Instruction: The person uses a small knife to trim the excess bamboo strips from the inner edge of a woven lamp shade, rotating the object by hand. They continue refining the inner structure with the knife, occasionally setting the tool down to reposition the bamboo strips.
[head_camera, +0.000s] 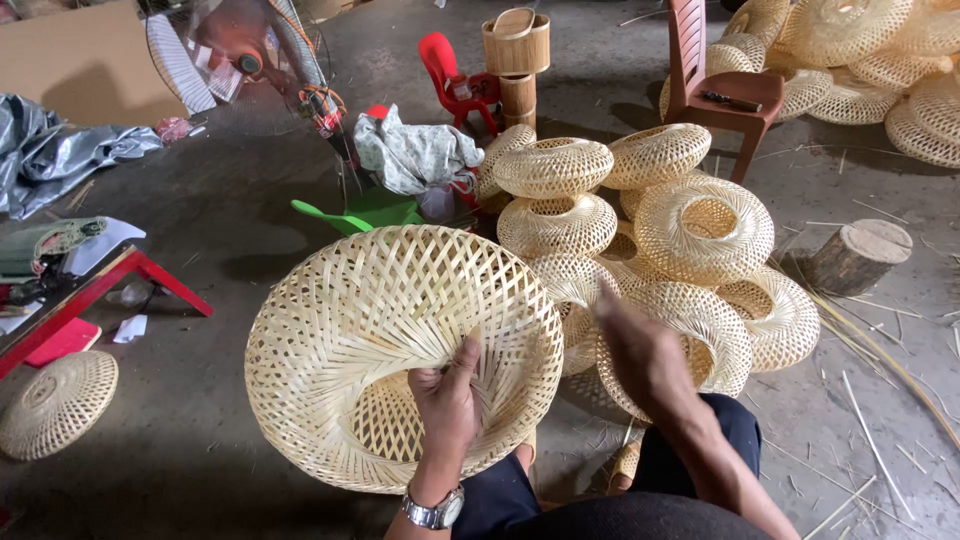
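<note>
Left hand grips the inner rim of the woven bamboo lampshade on the lap, mid-weave. Right hand is blurred beside it, grip unclear. Next likely tucking a strip.

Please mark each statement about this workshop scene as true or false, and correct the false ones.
1. The left hand grips the large woven basket by its inner rim. True.
2. The right hand holds a knife. False: it looks blurred, and no tool shows in it.
3. Finished woven baskets are piled on the floor ahead. True.
4. A wooden log stump stands on the brown chair. False: it stands on the floor, to the right of the pile.
5. A wristwatch is on the left wrist. True.
</note>
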